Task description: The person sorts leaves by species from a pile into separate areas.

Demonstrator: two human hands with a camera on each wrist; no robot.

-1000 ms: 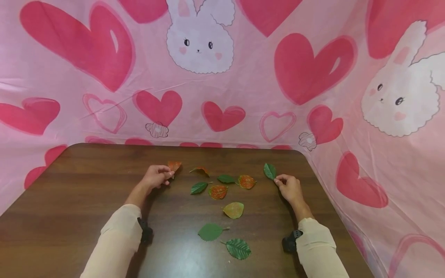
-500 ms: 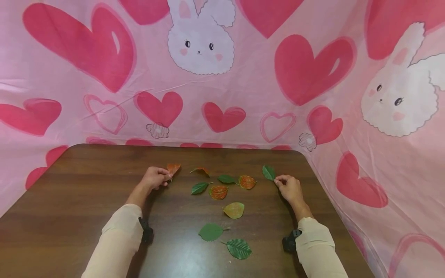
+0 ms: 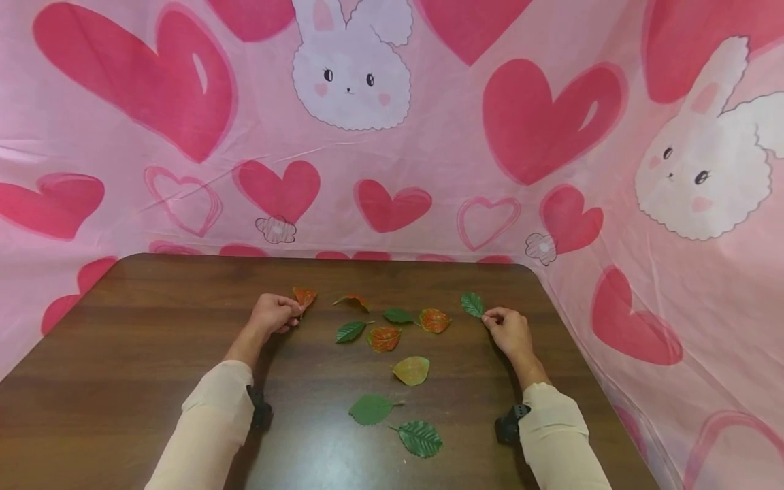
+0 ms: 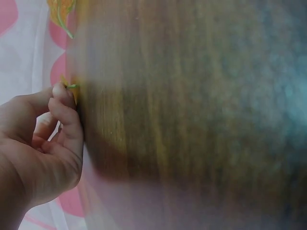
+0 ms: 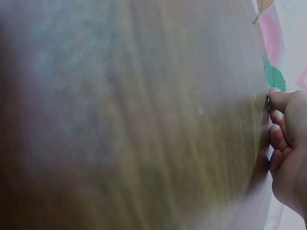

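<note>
My left hand (image 3: 273, 314) pinches the stem of an orange leaf (image 3: 304, 297) at the back left of the table. In the left wrist view the thumb and finger of that hand (image 4: 45, 139) meet on the stem, with most of the leaf hidden behind them. At the back right, my right hand (image 3: 510, 329) pinches a green leaf (image 3: 472, 304) by its stem end, the blade pointing up and left. The right wrist view shows this green leaf (image 5: 275, 76) just beyond the fingertips.
Between the hands lie a curled orange leaf (image 3: 353, 300), green leaves (image 3: 351, 331) and red-orange leaves (image 3: 384, 339). Nearer are a yellow-green leaf (image 3: 412, 370) and two green leaves, one plain (image 3: 370, 409), one ribbed (image 3: 420, 438). A pink heart-and-rabbit cloth (image 3: 392, 156) hangs behind the brown table (image 3: 153, 340).
The green leaf in my right hand has swung slightly left and down. The orange leaf in my left hand has shifted a little left. The leaves on the table stay put.
</note>
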